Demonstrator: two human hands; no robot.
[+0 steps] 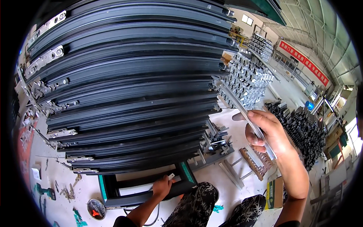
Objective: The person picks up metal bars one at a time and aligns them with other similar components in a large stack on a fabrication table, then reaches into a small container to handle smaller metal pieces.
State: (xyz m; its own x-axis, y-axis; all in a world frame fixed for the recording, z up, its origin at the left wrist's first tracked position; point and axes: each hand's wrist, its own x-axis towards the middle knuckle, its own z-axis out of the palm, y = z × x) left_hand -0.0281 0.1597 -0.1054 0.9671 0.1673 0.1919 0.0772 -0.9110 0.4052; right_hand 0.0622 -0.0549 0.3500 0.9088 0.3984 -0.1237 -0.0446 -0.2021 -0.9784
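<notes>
A tall stack of dark grey window frames (136, 75) fills the middle, with silver hinge hardware (47, 60) at its left ends. My right hand (268, 130) is raised to the right of the stack, closed round a thin silver metal strip (236, 101) whose upper end reaches the stack's right ends. Low down, my left hand (162, 187) is closed on a short flat metal strip (171, 176). It is over a black frame (145, 197) with green corner pieces (186, 172), below the stack. Most of the strip in my left hand is hidden.
Silver profile pieces (247, 77) are piled behind on the right, with dark profiles (302, 132) nearer. A yellow-green cardboard box (274, 193) stands by my right forearm. A green cordless drill (46, 192) and a round tub (96, 209) are on the floor at left.
</notes>
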